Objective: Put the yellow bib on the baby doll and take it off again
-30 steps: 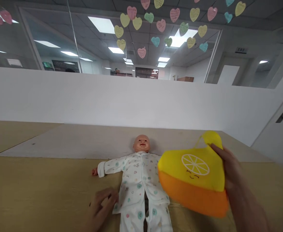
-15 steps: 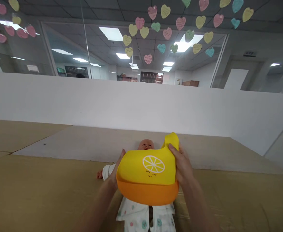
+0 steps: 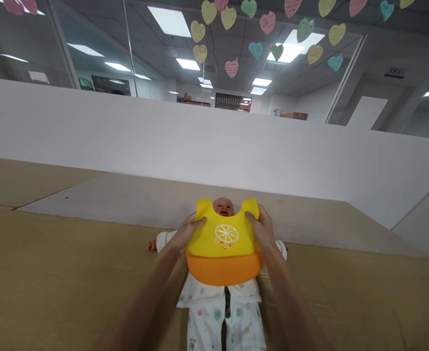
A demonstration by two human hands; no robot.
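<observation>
Far left of the frame: bare tan surface (image 3: pixel 53 273), with a white partition (image 3: pixel 126 141) behind it. Just left of centre, my left grip (image 3: pixel 185 235) is partly closed on the left shoulder of the bib (image 3: pixel 224 246). The thumb lies on the yellow front and the fingers curl round the edge, so it is grasping, not clenched tight. At centre, the bib (yellow top with a lemon print, orange pocket below) lies over the chest of the doll (image 3: pixel 214 312). The doll is on its back on the surface in white printed pyjamas. Its head shows in the bib's neck cut-out, with the two strap tabs standing up either side of it. My reading is that the bib is placed on the chest and lined up under the chin. The straps look unjoined, though the back of the neck is hidden. Just right of centre, my right grip (image 3: pixel 264 230) mirrors the left, grasping the bib's right shoulder with fingers spread on the yellow face. Top centre to upper right: paper hearts (image 3: pixel 232 68) on the glass.
</observation>
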